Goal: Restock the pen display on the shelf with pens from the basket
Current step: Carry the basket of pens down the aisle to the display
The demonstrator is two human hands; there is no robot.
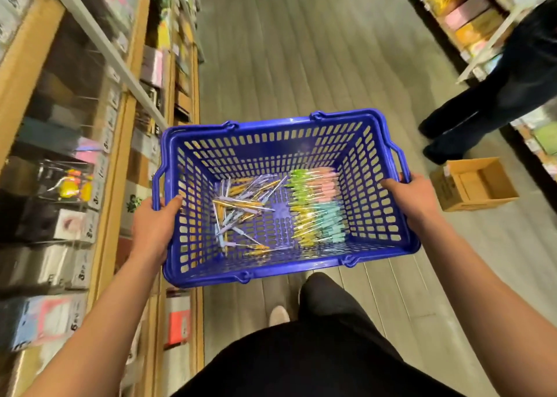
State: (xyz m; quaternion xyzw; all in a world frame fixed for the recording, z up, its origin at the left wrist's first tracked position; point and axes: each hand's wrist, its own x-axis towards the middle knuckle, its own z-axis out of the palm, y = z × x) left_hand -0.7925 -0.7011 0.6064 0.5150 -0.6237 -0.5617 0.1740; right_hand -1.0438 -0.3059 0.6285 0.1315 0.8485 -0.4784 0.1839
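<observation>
I carry a blue plastic basket (271,143) in front of me over the aisle floor. My left hand (153,224) grips its left rim, thumb inside the wall. The right rim is gripped by my right hand (414,199). Inside lie several loose pens in clear wrappers (241,212) on the left and a tidy bundle of green, pink, yellow and teal pens (316,203) on the right. Shelves of packaged stationery (69,185) run along my left, blurred; I cannot pick out a pen display.
An open cardboard box (473,184) sits on the floor at the right. Another person's dark-trousered legs (470,116) stand by the right-hand shelving (470,13). The wood-look aisle floor (301,50) stretches ahead between the two shelf rows.
</observation>
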